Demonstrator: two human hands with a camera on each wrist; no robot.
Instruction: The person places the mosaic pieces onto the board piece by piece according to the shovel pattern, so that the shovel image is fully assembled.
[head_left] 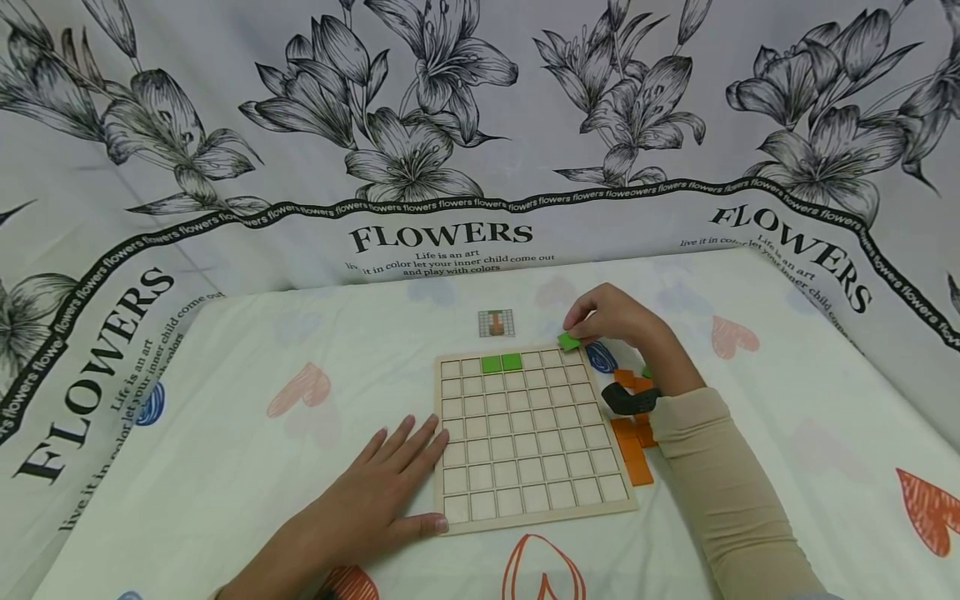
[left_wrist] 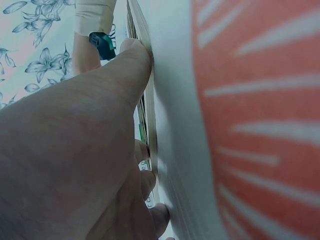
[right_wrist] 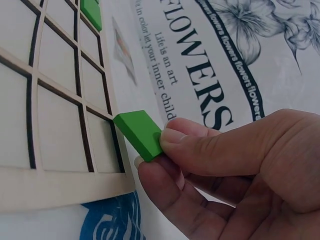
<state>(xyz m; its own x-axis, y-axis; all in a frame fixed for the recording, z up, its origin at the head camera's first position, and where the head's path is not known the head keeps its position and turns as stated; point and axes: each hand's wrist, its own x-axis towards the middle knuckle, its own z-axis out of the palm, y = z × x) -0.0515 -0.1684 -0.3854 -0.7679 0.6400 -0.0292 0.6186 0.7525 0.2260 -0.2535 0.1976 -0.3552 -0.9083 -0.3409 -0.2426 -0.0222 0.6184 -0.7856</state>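
Our left hand (head_left: 382, 492) lies flat, fingers straight, steadying the wooden grid board (head_left: 528, 433) on the tabletop (head_left: 225, 433). Orange tiles (head_left: 633, 450) lie beside it. Two green tiles (head_left: 501, 362) fill top-row cells. Our right hand (head_left: 615, 317) pinches a green tile (head_left: 568, 341) at the board's far corner.

A table covered with a pale cloth (head_left: 247, 467) printed with faint hearts and scribbles carries everything. A wooden grid board (head_left: 525, 437) lies flat near its middle, with two green tiles (head_left: 501, 362) seated side by side in its top row. Just beyond the board's far edge lies a small pattern card (head_left: 496, 322). To the board's right, a loose heap of orange tiles (head_left: 633, 446) rests on the cloth, partly hidden by a sleeve. A flower-printed sheet (head_left: 450, 125) rises behind the table.
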